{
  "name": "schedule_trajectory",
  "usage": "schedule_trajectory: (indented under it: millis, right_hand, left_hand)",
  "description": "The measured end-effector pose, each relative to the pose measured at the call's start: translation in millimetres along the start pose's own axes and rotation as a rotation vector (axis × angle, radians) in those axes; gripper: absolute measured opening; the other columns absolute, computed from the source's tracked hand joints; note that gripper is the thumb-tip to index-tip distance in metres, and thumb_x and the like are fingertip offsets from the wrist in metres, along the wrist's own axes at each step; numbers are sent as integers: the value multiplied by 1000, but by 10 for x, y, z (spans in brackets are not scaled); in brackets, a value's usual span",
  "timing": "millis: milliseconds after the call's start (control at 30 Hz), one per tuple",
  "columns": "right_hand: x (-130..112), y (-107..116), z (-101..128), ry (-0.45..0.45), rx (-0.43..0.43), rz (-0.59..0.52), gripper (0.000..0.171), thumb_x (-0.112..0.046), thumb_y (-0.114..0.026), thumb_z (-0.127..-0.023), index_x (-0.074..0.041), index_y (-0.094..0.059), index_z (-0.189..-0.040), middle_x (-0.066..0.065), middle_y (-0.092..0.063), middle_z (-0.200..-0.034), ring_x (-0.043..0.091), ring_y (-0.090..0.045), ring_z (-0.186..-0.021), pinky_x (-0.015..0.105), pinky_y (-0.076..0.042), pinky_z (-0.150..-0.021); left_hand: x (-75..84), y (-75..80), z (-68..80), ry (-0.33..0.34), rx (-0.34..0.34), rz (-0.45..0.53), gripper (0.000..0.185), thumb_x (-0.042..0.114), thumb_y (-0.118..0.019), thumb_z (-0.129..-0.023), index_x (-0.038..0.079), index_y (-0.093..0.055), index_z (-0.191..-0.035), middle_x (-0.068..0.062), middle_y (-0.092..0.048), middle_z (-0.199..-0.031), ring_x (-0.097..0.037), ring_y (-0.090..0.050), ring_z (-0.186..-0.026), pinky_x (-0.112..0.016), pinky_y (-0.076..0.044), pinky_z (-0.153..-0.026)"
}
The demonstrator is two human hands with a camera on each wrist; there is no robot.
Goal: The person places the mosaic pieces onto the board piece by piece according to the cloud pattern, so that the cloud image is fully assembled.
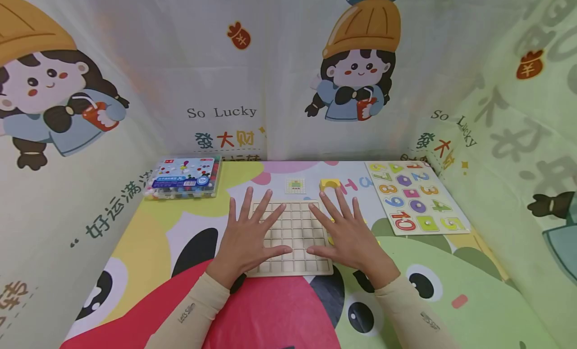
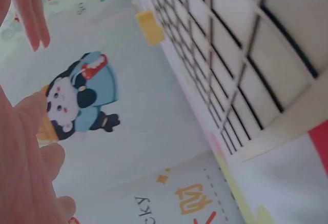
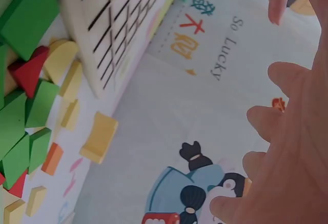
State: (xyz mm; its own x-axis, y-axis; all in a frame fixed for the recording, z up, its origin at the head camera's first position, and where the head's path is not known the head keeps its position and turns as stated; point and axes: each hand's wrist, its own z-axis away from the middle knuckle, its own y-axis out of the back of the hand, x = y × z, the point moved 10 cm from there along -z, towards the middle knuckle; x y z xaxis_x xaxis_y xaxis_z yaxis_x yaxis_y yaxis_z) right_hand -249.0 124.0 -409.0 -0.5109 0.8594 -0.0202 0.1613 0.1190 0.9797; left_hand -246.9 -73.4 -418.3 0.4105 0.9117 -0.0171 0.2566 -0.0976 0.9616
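Observation:
A pale wooden grid board (image 1: pixel 295 229) lies flat on the cartoon mat in front of me. My left hand (image 1: pixel 250 234) rests flat on its left side with the fingers spread and straight. My right hand (image 1: pixel 344 231) lies spread the same way over the board's right edge. Neither hand holds anything. The right wrist view shows the right hand (image 3: pixel 292 147) held above a pile of green blocks (image 3: pixel 23 126), red blocks and yellow blocks beside the grid board (image 3: pixel 113 24). In the head view the right hand hides most of that pile. The left wrist view shows the grid board (image 2: pixel 246 55) and the left hand (image 2: pixel 25 172).
Behind the board lie a yellow arch block (image 1: pixel 330 185) and a small pattern card (image 1: pixel 295 185). A number puzzle board (image 1: pixel 416 196) sits at the right back. A clear box of coloured beads (image 1: pixel 185 178) stands at the left back. Printed cloth walls close in on three sides.

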Motion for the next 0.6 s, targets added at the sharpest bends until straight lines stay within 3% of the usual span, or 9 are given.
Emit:
schedule_trajectory:
  millis: [167, 300, 433, 600]
  right_hand:
    - [-44, 113, 49, 5, 24, 3, 100, -82, -59, -87, -32, -29, -168, 6, -14, -180, 40, 9, -166, 75, -12, -127]
    - [-91, 242, 153, 19, 86, 9, 98, -76, -68, -87, -29, -34, -167, 7, -22, -178, 41, -5, -166, 72, -21, -127]
    - [-113, 330, 282, 22, 167, -42, 93, -65, -76, -86, -22, -44, -163, 10, -36, -172, 40, -23, -163, 69, -31, -124]
    - [-12, 351, 395, -35, 279, -202, 81, -48, -85, -86, -14, -57, -153, 12, -55, -159, 35, -47, -150, 62, -47, -116]
  left_hand:
    - [18, 108, 47, 4, 25, 23, 101, 94, -45, -84, 43, -24, -168, 1, 0, -181, -42, 12, -165, -76, -5, -127]
    - [40, 210, 124, 5, 58, 95, 102, 89, -55, -84, 39, -25, -168, -2, -5, -181, -48, 3, -164, -78, -14, -125]
    - [-18, 224, 196, 41, 65, 272, 102, 78, -66, -86, 35, -26, -169, -3, -11, -180, -49, -4, -164, -79, -21, -122]
    - [-237, 63, 245, 112, 39, 574, 100, 62, -78, -87, 31, -29, -169, -3, -18, -179, -43, -11, -165, -78, -30, -119]
